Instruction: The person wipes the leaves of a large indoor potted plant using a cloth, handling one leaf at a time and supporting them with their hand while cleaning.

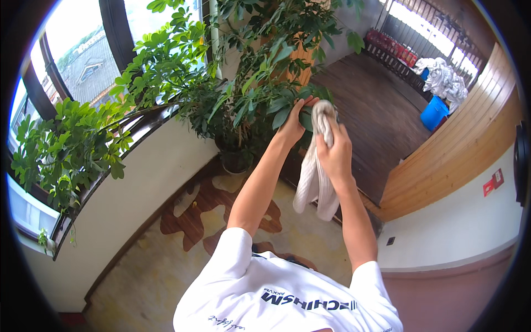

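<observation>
Held in my right hand (335, 151) is a whitish knitted cloth (317, 182), bunched at the top, with two long ends hanging down. My left hand (293, 126) is raised among the dark green leaves of a tall potted umbrella plant (265, 89). A broad leaf (306, 121) lies against its palm, between thumb and fingers. The bunched top of the cloth is right beside the left fingertips and covers part of that foliage. Leaves and cloth hide some of my fingers.
Along the windows (83, 54) at left, more plant foliage (70, 137) spills over a curved ledge (149, 155). The plant's dark pot (235, 162) stands on the patterned floor (137, 265). Beyond a wood-clad partition (448, 153) are a blue bucket (434, 113), white fabric (446, 81) and red bottles (398, 52).
</observation>
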A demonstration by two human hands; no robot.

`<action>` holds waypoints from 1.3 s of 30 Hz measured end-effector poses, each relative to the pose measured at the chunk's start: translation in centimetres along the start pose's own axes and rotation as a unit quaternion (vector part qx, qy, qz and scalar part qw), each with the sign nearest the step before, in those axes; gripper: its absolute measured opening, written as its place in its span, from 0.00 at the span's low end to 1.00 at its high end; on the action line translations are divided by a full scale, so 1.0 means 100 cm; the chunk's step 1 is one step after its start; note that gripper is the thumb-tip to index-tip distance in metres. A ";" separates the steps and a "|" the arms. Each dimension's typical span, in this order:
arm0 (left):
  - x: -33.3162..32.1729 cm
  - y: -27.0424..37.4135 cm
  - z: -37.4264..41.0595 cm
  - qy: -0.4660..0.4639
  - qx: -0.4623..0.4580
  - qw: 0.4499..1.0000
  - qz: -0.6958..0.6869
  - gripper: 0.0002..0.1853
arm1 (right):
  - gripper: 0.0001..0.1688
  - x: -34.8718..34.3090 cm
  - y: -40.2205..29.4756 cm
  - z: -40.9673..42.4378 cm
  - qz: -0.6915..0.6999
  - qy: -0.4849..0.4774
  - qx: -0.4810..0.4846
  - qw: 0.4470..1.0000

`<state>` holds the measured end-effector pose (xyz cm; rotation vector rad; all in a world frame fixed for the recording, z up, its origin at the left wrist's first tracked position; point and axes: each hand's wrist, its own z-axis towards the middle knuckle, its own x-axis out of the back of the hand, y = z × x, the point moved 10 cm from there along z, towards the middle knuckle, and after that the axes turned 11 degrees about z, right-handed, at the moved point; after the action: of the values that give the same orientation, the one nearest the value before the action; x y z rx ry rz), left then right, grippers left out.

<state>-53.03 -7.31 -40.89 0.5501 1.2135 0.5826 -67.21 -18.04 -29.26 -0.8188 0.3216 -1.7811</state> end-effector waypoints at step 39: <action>-0.027 0.020 -0.022 -0.049 -0.050 0.996 -0.062 0.29 | 0.22 -0.057 0.055 -0.021 -0.125 -0.135 -0.061 0.981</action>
<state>-56.05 -7.46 -38.23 0.4123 1.1111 0.5024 -63.65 -15.21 -36.05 -1.2191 0.1528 -1.8646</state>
